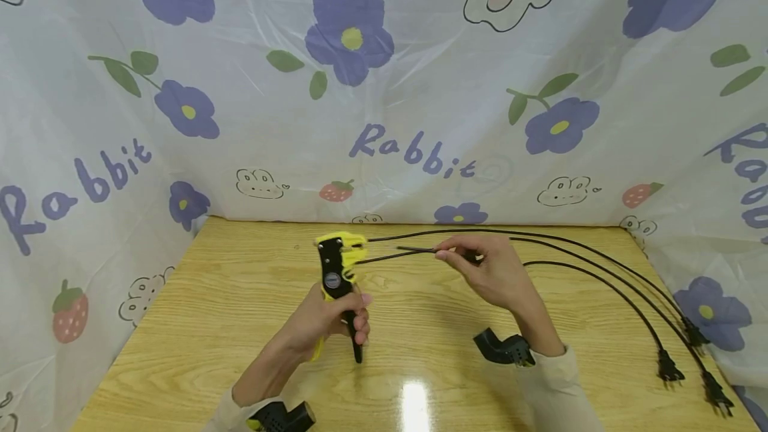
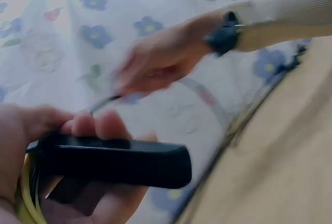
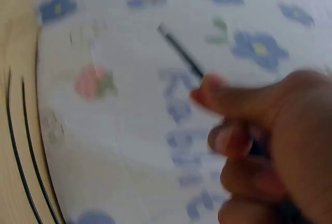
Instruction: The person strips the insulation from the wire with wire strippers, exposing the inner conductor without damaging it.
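within the right grip (image 1: 491,273), a black cable (image 3: 182,53)

1. It seemed a makeshift workspace; the building's kind I couldn't tell.
2. Flowered "Rabbit" sheeting (image 1: 288,125) enclosed the wood-grain bench (image 1: 180,312).
3. A wire stripper (image 1: 332,264) and black plug cords (image 1: 669,367) lent a workshop look.

Head view high — wrist views close

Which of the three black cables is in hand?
The cable pinched in the right hand, its tip pointing toward the yellow-and-black tool in the left hand; the other two cables lie on the table.
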{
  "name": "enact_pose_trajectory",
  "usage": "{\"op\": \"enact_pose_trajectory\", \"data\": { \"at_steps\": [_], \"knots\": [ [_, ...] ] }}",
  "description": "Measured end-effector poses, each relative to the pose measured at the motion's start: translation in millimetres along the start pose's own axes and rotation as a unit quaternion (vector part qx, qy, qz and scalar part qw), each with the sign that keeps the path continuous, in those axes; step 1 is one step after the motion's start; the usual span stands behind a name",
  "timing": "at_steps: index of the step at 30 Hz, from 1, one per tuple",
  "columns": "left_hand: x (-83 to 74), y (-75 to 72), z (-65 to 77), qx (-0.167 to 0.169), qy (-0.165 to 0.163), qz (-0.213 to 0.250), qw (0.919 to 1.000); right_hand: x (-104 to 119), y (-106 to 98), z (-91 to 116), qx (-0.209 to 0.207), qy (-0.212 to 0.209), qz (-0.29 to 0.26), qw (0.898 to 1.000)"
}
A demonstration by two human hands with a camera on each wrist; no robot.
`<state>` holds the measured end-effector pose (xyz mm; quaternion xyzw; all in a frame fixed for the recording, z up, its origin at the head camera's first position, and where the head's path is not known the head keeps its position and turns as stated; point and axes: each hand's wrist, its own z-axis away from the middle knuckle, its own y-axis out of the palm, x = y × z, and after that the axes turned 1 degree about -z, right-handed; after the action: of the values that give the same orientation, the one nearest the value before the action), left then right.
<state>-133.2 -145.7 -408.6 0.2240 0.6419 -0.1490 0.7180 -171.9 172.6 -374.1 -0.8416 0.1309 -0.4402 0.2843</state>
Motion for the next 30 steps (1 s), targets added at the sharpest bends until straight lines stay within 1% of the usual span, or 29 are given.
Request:
{"op": "enact_pose_trajectory", "data": {
  "at_steps": [3, 5, 6, 8, 10, 14, 18, 24, 30],
  "knots": [
    [-1.0, -19.6, 7.2, -0.062, 0.030, 0.012, 0.9976, -12, -13, 4, -0.033, 0.036, 0.014, 0.999],
    [-0.6, -31.5, 11.4, -0.099, 0.031, 0.003, 0.9946, -17, -20, 6, -0.040, 0.057, 0.011, 0.997],
    [0.0, -35.9, 12.3, -0.107, 0.029, -0.004, 0.9939, -19, -23, 7, -0.037, 0.063, 0.011, 0.997],
    [1.3, -41.5, 12.0, -0.104, 0.018, -0.015, 0.9943, -21, -26, 8, -0.028, 0.067, 0.008, 0.997],
    [2.6, -43.1, 10.1, -0.094, 0.008, -0.022, 0.9953, -21, -26, 8, -0.020, 0.070, 0.005, 0.997],
    [4.5, -41.3, 7.7, -0.078, -0.007, -0.035, 0.9963, -19, -25, 7, -0.006, 0.078, -0.003, 0.997],
    [6.1, -40.3, 7.5, -0.070, -0.024, -0.049, 0.9961, -17, -22, 6, 0.014, 0.089, -0.015, 0.996],
    [10.2, -45.2, 9.3, -0.084, -0.045, -0.041, 0.9946, -19, -19, 5, 0.035, 0.091, -0.030, 0.995],
    [16.3, -54.5, 13.1, -0.094, -0.057, -0.031, 0.9934, -22, -16, 4, 0.042, 0.101, -0.025, 0.994]
  ]
}}
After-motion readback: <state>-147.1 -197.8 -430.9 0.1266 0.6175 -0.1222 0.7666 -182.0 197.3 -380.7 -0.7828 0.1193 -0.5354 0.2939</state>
